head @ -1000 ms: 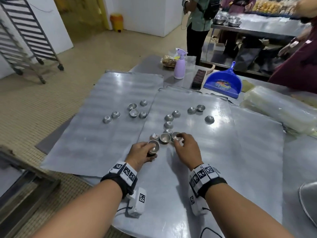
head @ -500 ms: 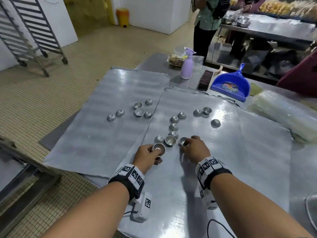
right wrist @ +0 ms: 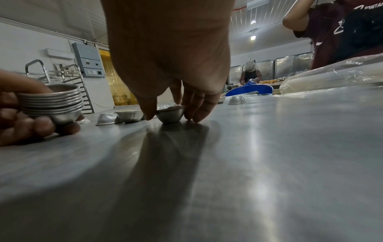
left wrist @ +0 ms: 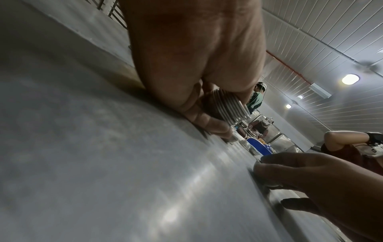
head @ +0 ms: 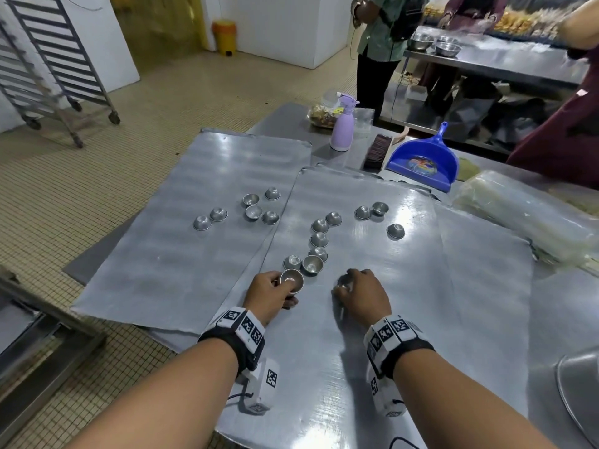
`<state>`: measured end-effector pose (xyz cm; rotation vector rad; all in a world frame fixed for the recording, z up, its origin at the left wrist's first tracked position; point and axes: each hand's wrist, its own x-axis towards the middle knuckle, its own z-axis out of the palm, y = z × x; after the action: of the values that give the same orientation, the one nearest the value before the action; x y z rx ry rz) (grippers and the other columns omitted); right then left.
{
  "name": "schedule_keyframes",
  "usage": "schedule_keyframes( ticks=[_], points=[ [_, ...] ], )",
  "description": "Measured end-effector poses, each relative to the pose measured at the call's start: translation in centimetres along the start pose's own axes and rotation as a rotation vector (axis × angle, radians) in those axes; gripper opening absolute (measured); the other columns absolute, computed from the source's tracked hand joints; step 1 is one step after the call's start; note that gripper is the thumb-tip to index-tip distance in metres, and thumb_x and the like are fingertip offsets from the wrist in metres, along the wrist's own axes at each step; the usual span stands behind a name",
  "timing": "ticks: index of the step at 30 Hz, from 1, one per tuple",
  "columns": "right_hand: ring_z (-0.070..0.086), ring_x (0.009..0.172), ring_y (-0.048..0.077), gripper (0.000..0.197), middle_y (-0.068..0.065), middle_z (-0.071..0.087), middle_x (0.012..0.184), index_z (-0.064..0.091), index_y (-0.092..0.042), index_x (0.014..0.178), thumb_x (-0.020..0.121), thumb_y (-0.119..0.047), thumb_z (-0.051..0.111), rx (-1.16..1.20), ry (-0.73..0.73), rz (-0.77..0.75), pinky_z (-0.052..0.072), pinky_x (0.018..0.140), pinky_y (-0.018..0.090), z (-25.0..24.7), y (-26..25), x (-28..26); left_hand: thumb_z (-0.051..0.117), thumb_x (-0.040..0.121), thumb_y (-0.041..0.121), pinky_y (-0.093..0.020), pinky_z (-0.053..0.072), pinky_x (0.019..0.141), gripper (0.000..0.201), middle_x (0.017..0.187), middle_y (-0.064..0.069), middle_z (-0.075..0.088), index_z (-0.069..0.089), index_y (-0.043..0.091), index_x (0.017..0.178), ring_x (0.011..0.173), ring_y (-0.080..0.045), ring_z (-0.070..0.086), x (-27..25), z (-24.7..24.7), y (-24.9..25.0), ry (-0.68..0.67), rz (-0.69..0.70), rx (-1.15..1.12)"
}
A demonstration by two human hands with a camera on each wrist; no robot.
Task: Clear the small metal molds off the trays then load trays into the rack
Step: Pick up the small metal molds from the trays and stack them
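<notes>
Two flat metal trays overlap on the table, the left tray (head: 181,254) and the right tray (head: 372,351). Several small metal molds (head: 319,239) lie scattered over both. My left hand (head: 285,288) grips a nested stack of molds (head: 291,280), resting on the right tray's near left part; the stack (right wrist: 51,104) shows its ribbed rims in the right wrist view and in the left wrist view (left wrist: 225,106). My right hand (head: 346,286) pinches a single upright mold (right wrist: 171,114) that stands on the tray, just right of the stack. The wheeled rack (head: 58,59) stands on the floor at the far left.
A purple spray bottle (head: 342,128), a brush (head: 376,152) and a blue dustpan (head: 424,163) sit behind the trays. A plastic-wrapped bundle (head: 525,218) lies at the right, and a large metal rim (head: 580,393) at the near right. People stand at a steel counter (head: 486,56) beyond.
My right hand has drawn the single mold away from the cluster, toward me and slightly right. The left hand still holds the stack in about the same place.
</notes>
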<state>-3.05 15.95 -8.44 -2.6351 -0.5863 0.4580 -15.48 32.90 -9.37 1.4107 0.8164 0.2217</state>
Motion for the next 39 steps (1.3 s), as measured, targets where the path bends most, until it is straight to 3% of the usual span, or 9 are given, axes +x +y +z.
schedule_keyframes(
  ticks=[6,9,14,20,23,27,30,33,39],
  points=[
    [0.051,0.119,0.028,0.047,0.006,0.06,0.124,0.052,-0.025,0.137,0.092,-0.033,0.06,0.039,0.037,-0.019,0.048,0.091,0.038,0.9,0.4,-1.8,0.065,0.09,0.005,-0.036,0.058,0.062,0.012,0.075,-0.016,0.068,0.068,-0.007,0.092,0.058,-0.027,0.069,-0.4,0.3,0.1,0.012,0.012,0.005],
    [0.051,0.121,0.03,0.05,0.007,0.061,0.126,0.049,-0.02,0.14,0.093,-0.033,0.059,0.082,0.041,-0.02,0.047,0.093,0.039,0.9,0.1,-2.2,0.066,0.09,0.004,-0.039,0.057,0.065,0.011,0.076,-0.016,0.067,0.068,-0.006,0.093,0.057,-0.026,0.068,-0.5,0.4,0.2,0.02,0.009,-0.008],
    [0.06,0.106,0.03,0.032,0.005,0.068,0.109,0.059,-0.021,0.114,0.088,-0.039,0.06,0.178,0.021,-0.069,0.051,0.085,0.039,1.0,-0.8,-3.0,0.066,0.089,0.004,-0.037,0.057,0.065,0.011,0.075,-0.015,0.068,0.068,-0.006,0.094,0.055,-0.025,0.067,-0.9,0.4,0.3,0.03,0.01,-0.016],
    [0.064,0.102,0.02,0.04,0.001,0.07,0.111,0.06,-0.022,0.125,0.089,-0.037,0.068,0.386,0.058,-0.22,0.051,0.089,0.037,0.6,-3.5,-4.5,0.068,0.089,0.005,-0.04,0.059,0.071,0.011,0.08,-0.018,0.069,0.069,-0.004,0.094,0.06,-0.026,0.068,-1.2,0.2,1.0,0.01,-0.023,-0.07],
    [0.065,0.097,0.015,0.042,-0.005,0.07,0.107,0.059,-0.025,0.124,0.087,-0.043,0.068,0.446,0.071,-0.3,0.052,0.086,0.036,0.5,-4.7,-4.9,0.066,0.09,0.005,-0.034,0.06,0.066,0.012,0.079,-0.016,0.068,0.071,-0.005,0.094,0.062,-0.024,0.067,-1.5,0.0,1.5,-0.007,-0.074,-0.128],
    [0.064,0.092,0.015,0.044,-0.008,0.069,0.105,0.053,-0.029,0.124,0.086,-0.048,0.065,0.432,0.055,-0.336,0.051,0.08,0.032,0.8,-5.8,-4.9,0.057,0.091,0.01,-0.045,0.059,0.072,0.019,0.075,-0.02,0.064,0.068,-0.001,0.08,0.068,-0.032,0.065,-2.0,-0.4,2.1,0.013,-0.141,-0.269],
    [0.065,0.095,0.019,0.051,-0.002,0.07,0.111,0.051,-0.028,0.134,0.088,-0.046,0.065,0.363,0.03,-0.336,0.048,0.078,0.03,1.4,-6.4,-4.8,0.048,0.096,0.018,-0.036,0.059,0.056,0.026,0.075,-0.018,0.064,0.064,0.002,0.084,0.066,-0.029,0.063,-2.3,-0.3,2.5,0.016,-0.182,-0.384],
    [0.066,0.098,0.021,0.055,0.001,0.07,0.115,0.05,-0.027,0.14,0.09,-0.042,0.067,0.354,0.021,-0.33,0.049,0.081,0.031,1.7,-7.0,-5.1,0.045,0.098,0.025,-0.029,0.055,0.054,0.031,0.079,-0.016,0.067,0.066,0.003,0.091,0.068,-0.026,0.065,-2.7,-0.3,3.0,-0.008,-0.189,-0.427],
    [0.062,0.115,0.019,0.068,-0.001,0.066,0.129,0.046,-0.029,0.145,0.085,-0.053,0.067,0.365,-0.017,-0.339,0.05,0.095,0.037,2.4,-7.7,-4.8,0.046,0.099,0.028,-0.028,0.052,0.05,0.036,0.071,-0.014,0.066,0.067,0.005,0.081,0.058,-0.024,0.061,-2.7,-1.7,2.8,0.033,-0.185,-0.411]
  ],
)
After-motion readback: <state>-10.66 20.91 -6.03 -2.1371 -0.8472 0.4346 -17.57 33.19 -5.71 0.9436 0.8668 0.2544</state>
